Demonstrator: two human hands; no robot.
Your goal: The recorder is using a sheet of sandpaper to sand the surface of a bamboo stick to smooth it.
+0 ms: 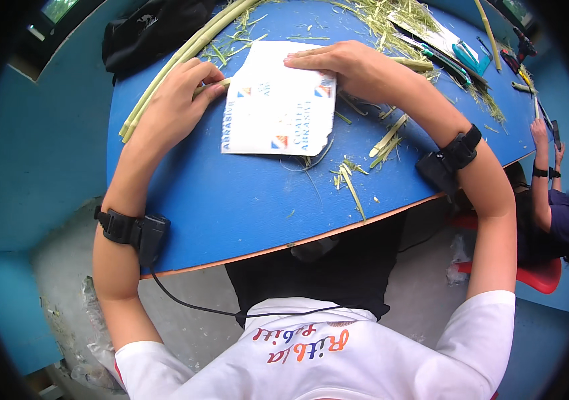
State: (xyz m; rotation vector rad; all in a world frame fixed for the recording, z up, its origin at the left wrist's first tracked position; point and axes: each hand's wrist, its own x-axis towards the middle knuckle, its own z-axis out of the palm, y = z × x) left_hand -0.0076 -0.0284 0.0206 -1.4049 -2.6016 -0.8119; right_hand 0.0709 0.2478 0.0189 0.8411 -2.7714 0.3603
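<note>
White-backed sandpaper sheet [278,123]: lies printed side up on the table, between the two hands.
Left hand [188,90]: thumb and forefinger pinch a slim bamboo strip [228,81] at the sheet's left edge.
Right hand [338,60]: fingers rest flat over the sheet's upper right; the thumb is hidden, so I cannot tell whether it grips beneath.
Slip risk: a loose pinch could let the strip twist or slide away.
Tear risk: uneven pressure might crease or rip the sheet, whose lower right corner looks ragged.
Splinter risk: bare fingertips could catch a rough bamboo edge.
Blue tabletop [191,200]: strewn with bamboo shavings [391,20]; two long bamboo poles [198,45] run along its left side, and a power drill [526,45] sits far right.
Room: blue-green wall [44,120], grey floor [184,300], red chair [546,275] and a co-worker's arm [542,180] at right.
</note>
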